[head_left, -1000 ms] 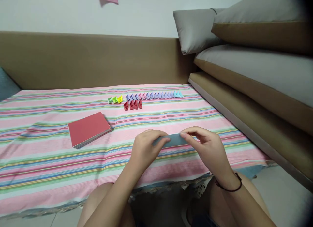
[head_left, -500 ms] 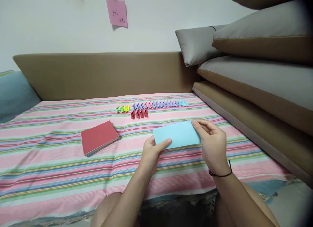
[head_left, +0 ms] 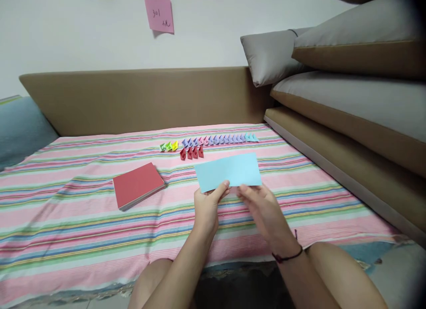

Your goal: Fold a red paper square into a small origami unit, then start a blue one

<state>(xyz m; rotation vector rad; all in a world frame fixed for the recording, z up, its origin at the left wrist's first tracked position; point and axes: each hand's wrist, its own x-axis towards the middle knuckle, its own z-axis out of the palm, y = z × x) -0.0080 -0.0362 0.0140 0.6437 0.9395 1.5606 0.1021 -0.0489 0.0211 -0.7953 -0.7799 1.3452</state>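
A light blue sheet of paper (head_left: 229, 169), a flat oblong, is held up above the striped cloth. My left hand (head_left: 208, 207) pinches its lower edge, thumb in front and fingers behind. My right hand (head_left: 262, 211) is at the lower right edge of the sheet, its bent fingers blurred by motion; whether they grip the paper is unclear. Beyond the sheet stand small folded paper boats: a long row of purple, pink and blue ones (head_left: 219, 140), several red ones (head_left: 195, 153), and a few green and yellow ones (head_left: 169, 146).
A red-topped stack of paper (head_left: 138, 184) lies to the left on the striped cloth (head_left: 100, 238). Grey-brown cushions (head_left: 353, 96) are piled along the right side. A brown backrest (head_left: 149, 102) closes off the back, with a pink note (head_left: 159, 12) on the wall above.
My right hand has left the upper right corner of the blue paper and moved down and left to its lower edge. The sheet has shifted left and slightly up.
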